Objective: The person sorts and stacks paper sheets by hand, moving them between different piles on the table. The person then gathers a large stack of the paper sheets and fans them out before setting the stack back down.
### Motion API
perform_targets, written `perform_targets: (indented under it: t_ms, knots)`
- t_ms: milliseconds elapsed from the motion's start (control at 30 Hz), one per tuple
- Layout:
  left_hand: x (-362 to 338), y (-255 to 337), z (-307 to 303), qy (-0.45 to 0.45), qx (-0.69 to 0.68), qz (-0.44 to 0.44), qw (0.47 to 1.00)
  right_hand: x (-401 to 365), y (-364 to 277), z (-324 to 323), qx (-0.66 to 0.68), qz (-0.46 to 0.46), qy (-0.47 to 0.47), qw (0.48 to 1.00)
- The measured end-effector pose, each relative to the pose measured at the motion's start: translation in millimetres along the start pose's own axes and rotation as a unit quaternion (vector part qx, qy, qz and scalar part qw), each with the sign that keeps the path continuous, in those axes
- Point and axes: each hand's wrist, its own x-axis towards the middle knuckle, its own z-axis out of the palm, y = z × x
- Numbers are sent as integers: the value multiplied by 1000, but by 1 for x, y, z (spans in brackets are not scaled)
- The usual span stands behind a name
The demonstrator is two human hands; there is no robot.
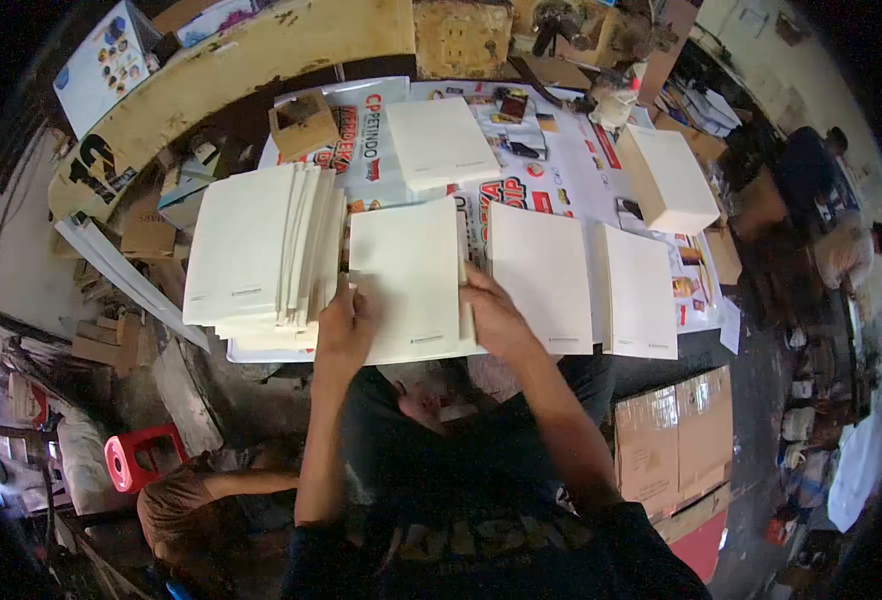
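Between my hands, near the front edge of the table, is a stack of cream paper sheets [404,275] with small print at its lower right. My left hand [346,322] has its fingers curled round the lower left edge of this stack. On the opposite side, my right hand [496,315] grips the right edge, with its fingers partly hidden. Close to my right hand lies another cream stack [541,270], and a third stack [641,290] is beyond it. A taller, fanned pile of cream sheets [241,240] stands just left of my left hand.
A printed banner [361,180] covers the table. Farther back are a cream stack [441,140], a brown cardboard box [304,125], a thick block of paper [669,180] and a white bottle [616,105]. Cardboard boxes [676,440] stand at lower right; a red stool [146,457] is at lower left.
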Motion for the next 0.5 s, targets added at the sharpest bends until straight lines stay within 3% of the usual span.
perform_targets:
  t_ms: [67,167,233,267,300,333,367,433,467,500]
  knots:
    - [-5,25,2,135,172,79,973,3,7,13,163,-7,-82,983]
    - [-5,22,-4,210,176,136,952,-7,19,10,123,-77,-105,984]
    - [-8,34,-29,200,152,151,956,-26,26,-6,134,-82,-123,980]
    - [-7,41,-45,223,58,95,968,-47,-16,4,151,-35,-98,983]
    - [14,-2,-74,255,-60,183,948,-62,-34,-1,124,-101,-115,980]
    - [30,-26,-116,237,-120,208,941,-69,-39,-21,0,-169,-41,985]
    - [26,7,-136,280,59,313,905,-77,-46,-44,-127,-227,33,965]
    - [68,-51,-208,343,242,350,838,-89,-46,-107,-202,-328,209,899]
    - [82,-75,-226,324,185,259,891,-99,-50,-139,-313,-305,329,837]
    - [73,-35,-204,317,201,185,908,-111,-53,-169,-415,-271,440,749]
